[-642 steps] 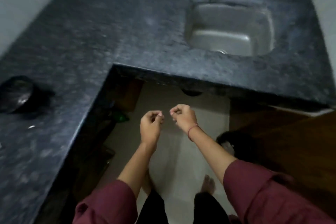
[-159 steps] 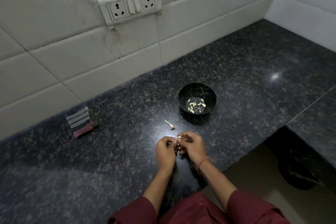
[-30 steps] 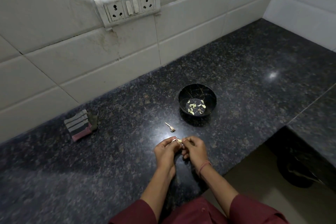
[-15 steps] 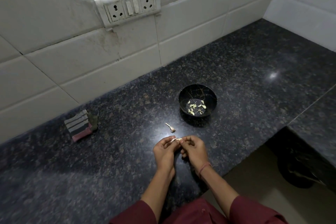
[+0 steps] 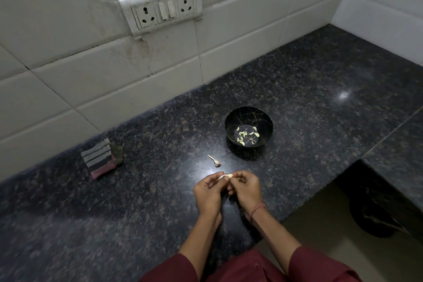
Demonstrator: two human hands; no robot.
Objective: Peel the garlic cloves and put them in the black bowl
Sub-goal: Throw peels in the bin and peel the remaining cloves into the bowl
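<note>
We pinch a garlic clove (image 5: 228, 176) between our left hand (image 5: 209, 192) and right hand (image 5: 246, 190), near the black bowl (image 5: 248, 129) of peeled cloves (image 5: 246, 135) beyond a stem scrap (image 5: 215, 161).

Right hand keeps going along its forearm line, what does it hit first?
The left hand, whose fingers meet the right hand at the garlic clove both pinch. Beyond, probably the stem scrap on the counter; height unclear.
</note>
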